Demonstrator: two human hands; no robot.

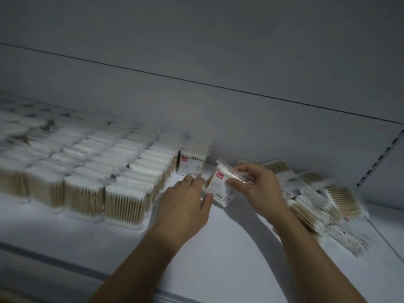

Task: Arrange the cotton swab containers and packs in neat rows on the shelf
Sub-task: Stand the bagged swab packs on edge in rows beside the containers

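Observation:
A cotton swab pack (220, 185) with a red label is held tilted just above the white shelf (218, 248), near its middle. My left hand (185, 202) pinches its lower left edge between thumb and fingers. My right hand (255, 184) grips its upper right side. Behind it one pack (192, 162) stands upright against the back wall. Left of that, several rows of clear swab containers (98, 171) fill the shelf, blurred. A loose heap of swab packs (317, 200) lies at the right, partly under my right forearm.
The grey back panel (218, 117) rises behind the shelf. A slotted upright (380, 158) marks the right end. The shelf's front edge (65, 265) runs along the lower left.

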